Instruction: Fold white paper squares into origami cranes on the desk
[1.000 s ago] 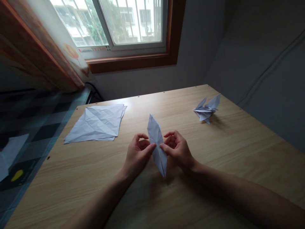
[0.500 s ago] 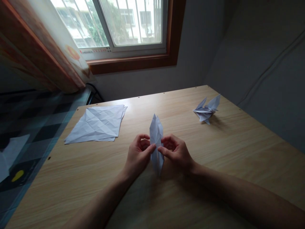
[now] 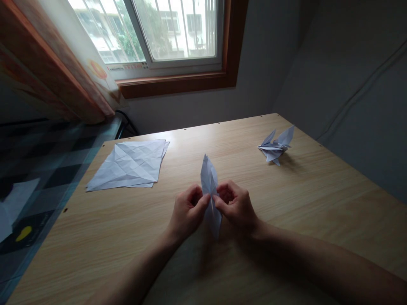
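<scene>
A narrow, pointed piece of folded white paper [image 3: 208, 178] stands almost upright above the wooden table [image 3: 286, 203], near its middle. My left hand [image 3: 187, 212] pinches its left side with thumb and fingers closed. My right hand [image 3: 237, 205] pinches the right side the same way. The two hands nearly touch at the paper's waist. Its lower tip pokes out below my thumbs.
A stack of creased white square sheets [image 3: 130, 165] lies at the table's back left. A finished folded paper bird [image 3: 276, 146] sits at the back right. A window and curtain are behind the table, and a chequered surface [image 3: 38, 169] lies beyond the left edge.
The folded paper has been squeezed narrower and turned more upright. Both hands have closed tighter on it and drawn slightly nearer to me.
</scene>
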`<action>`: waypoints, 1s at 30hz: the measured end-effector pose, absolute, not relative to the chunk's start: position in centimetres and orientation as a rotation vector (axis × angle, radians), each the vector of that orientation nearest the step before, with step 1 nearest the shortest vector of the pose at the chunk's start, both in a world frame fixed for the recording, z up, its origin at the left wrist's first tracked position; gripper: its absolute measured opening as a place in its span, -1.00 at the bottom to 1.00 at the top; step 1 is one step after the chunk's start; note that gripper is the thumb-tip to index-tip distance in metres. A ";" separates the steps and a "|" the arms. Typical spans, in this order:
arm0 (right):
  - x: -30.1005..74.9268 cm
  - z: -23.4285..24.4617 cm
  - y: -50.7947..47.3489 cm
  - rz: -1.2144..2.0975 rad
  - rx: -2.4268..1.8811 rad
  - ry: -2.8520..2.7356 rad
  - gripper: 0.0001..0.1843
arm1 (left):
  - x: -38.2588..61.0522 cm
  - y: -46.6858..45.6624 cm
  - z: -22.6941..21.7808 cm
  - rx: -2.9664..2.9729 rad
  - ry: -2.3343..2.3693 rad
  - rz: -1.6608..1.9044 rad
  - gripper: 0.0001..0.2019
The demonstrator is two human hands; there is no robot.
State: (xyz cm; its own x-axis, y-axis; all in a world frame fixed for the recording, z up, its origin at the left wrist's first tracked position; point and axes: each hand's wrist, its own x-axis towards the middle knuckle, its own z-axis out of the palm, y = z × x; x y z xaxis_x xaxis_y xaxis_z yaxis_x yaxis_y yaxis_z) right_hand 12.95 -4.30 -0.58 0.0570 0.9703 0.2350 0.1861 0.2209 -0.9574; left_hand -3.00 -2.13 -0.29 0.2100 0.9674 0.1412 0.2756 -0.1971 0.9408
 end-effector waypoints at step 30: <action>13.0 -1.6 -4.3 0.819 -0.991 -1.416 -0.49 | -3.4 -2.0 -0.8 1.372 0.907 1.179 -0.81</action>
